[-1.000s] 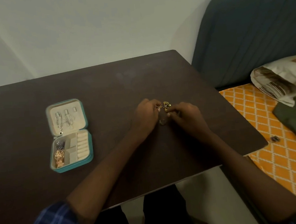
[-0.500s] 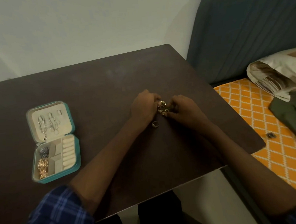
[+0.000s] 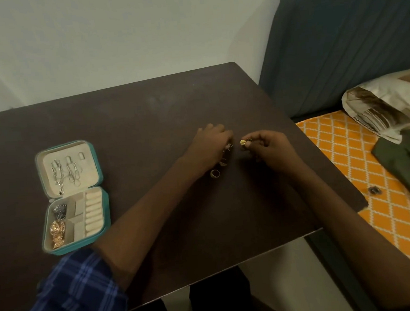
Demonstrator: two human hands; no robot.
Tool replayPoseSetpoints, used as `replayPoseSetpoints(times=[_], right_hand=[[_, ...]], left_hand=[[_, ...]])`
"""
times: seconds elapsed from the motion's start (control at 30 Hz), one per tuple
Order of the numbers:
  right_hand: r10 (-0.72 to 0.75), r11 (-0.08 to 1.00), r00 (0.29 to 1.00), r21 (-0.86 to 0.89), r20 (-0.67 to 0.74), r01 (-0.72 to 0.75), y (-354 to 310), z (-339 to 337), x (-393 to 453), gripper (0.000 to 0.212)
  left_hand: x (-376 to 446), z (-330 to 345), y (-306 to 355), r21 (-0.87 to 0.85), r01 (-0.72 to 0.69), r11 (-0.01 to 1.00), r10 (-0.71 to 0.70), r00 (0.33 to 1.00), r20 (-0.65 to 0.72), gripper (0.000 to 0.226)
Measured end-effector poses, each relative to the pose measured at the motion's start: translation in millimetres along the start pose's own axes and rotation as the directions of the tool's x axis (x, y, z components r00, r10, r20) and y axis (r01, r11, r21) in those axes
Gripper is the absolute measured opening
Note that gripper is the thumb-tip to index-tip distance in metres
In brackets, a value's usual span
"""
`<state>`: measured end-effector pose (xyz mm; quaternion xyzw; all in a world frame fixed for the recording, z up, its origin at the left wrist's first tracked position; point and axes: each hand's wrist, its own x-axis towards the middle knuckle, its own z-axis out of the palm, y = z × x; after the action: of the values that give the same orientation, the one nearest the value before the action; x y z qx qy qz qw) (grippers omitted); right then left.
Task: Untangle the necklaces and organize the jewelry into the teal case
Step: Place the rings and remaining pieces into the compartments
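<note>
Here, nearest me, my plaid sleeve (image 3: 63, 294) crosses the front edge of the dark tabletop (image 3: 147, 115). Left of my hands and well apart from them, the teal case (image 3: 101, 211) lies open flat on the tabletop: its near half holds a gold filigree piece (image 3: 57, 233), a dark piece (image 3: 59, 211) and a row of cream ring rolls (image 3: 93, 213), and its far half, the lid, carries silver chains (image 3: 65, 173) hung on its pale lining. Just right of my left wrist a gold ring (image 3: 215, 173) lies loose on the wood. My left hand (image 3: 210, 145) is curled over a small clump of jewelry (image 3: 227, 152), fingers bent around it, though I cannot tell what the pieces are. My right hand (image 3: 270, 146), a little apart from the left, pinches a small gold charm (image 3: 243, 142) between thumb and fingertip, held just above the tabletop. Off the tabletop's right edge lies an orange patterned bed (image 3: 344, 145).
</note>
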<state>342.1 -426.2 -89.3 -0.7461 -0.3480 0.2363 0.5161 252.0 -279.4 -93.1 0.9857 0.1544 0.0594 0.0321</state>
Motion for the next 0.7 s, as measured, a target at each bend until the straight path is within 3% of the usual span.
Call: replayPoseSetpoints(times=[0.2,0.33,0.47,0.7], right_hand=[[0.085,0.965,0.996,0.25,-0.028,-0.075,-5.0,1.2,-4.1,0.013],[0.076,0.956,0.997,0.286,-0.032,-0.063,-5.8,4.4,-3.7,0.026],[0.067,0.95,0.997,0.309,-0.04,-0.052,-11.9,8.3,-7.9,0.02],[0.027,0.961,0.998,0.275,-0.059,-0.009,-15.7,14.8,-14.1,0.013]], left_hand=[[1.2,0.7,4.1,-0.048,0.033,0.998,-0.028,0.994,0.109,0.051],[5.2,-5.4,6.9,-0.041,0.093,0.995,-0.089,0.993,0.076,0.035],[2.6,-4.6,0.6,-0.258,0.116,0.959,-0.101,0.992,0.07,0.015],[-16.6,-13.9,-2.8,-0.496,0.126,0.859,-0.178,0.982,-0.058,0.008]])
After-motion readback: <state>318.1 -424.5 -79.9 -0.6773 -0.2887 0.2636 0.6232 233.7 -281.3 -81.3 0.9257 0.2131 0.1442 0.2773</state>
